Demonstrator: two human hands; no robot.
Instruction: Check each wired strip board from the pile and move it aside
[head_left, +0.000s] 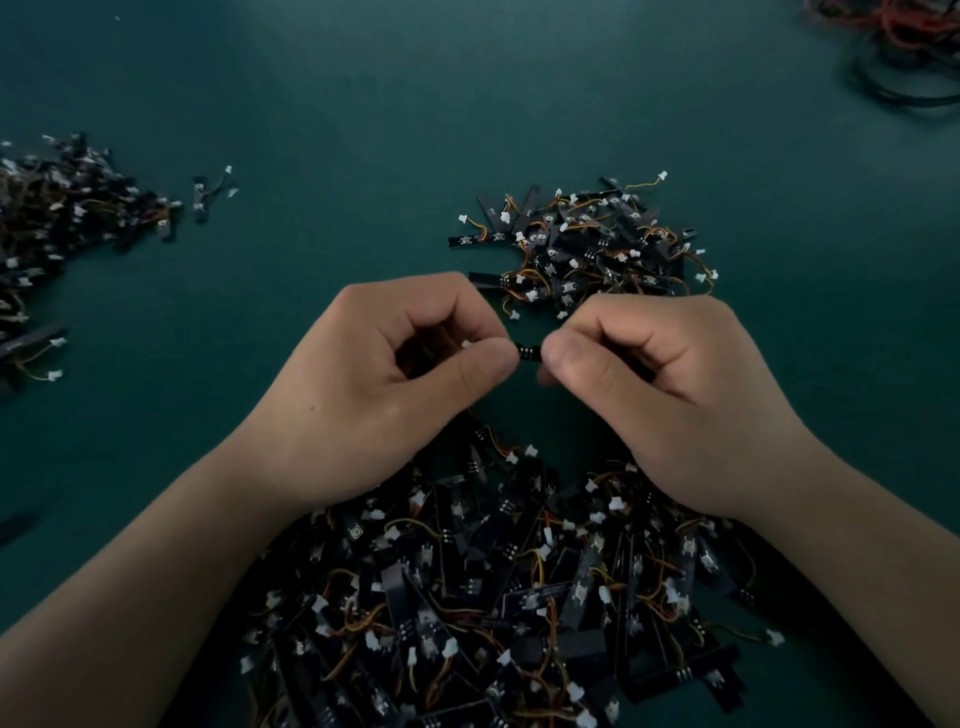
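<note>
Board (529, 352) pinched betw. both hands, above near pile (519, 597).
L hand (384, 384) & R hand (670, 395) each grip one end w/ thumb + curled fingers; only mid section shows. Second pile (582, 249) just beyond.

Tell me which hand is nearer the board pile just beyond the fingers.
Right. The right hand sits at the near edge of the board pile; the left hand lies further off, to its lower left.

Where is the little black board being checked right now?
In the head view the strip board sits mid-frame, pinched between the left hand and the right hand, with the big pile nearer the person and a smaller pile beyond.
</note>
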